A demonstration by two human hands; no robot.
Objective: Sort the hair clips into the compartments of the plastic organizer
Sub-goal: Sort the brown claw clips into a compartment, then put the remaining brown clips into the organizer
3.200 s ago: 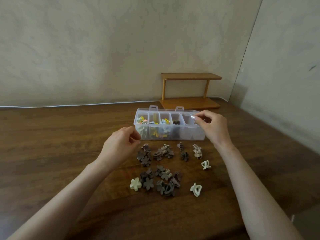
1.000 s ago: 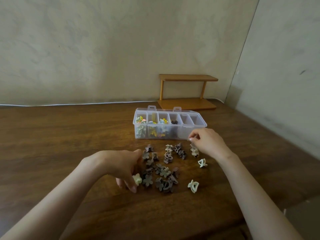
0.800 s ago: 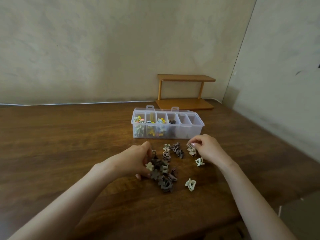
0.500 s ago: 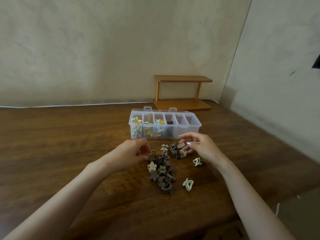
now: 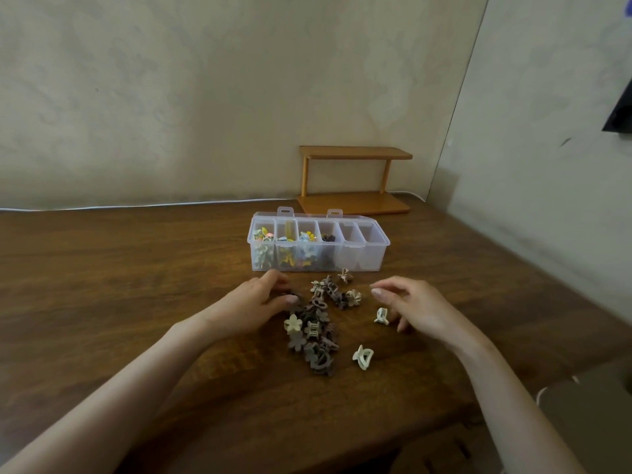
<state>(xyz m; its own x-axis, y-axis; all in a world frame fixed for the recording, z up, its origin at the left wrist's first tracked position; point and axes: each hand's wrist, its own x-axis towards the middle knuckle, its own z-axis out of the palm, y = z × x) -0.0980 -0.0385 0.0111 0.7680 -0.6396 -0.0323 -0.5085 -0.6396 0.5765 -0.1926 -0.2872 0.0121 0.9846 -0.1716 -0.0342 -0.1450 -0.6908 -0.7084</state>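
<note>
Dark wooden table (image 5: 102,268) under me, with the clear plastic six-compartment organizer (image 5: 371,258) at the back, its four left compartments holding clips. Just in front lies the heap of small brown and cream plastic hair clips (image 5: 316,331). They look light, stiff and skittery, so I reckon they're best pinched across the wings. My left hand (image 5: 254,307) touches the heap's left edge, pinching or not I can't tell. My right hand (image 5: 415,307) hovers loosely spread and holds nothing, just beside a small cream claw clip (image 5: 381,316).
</note>
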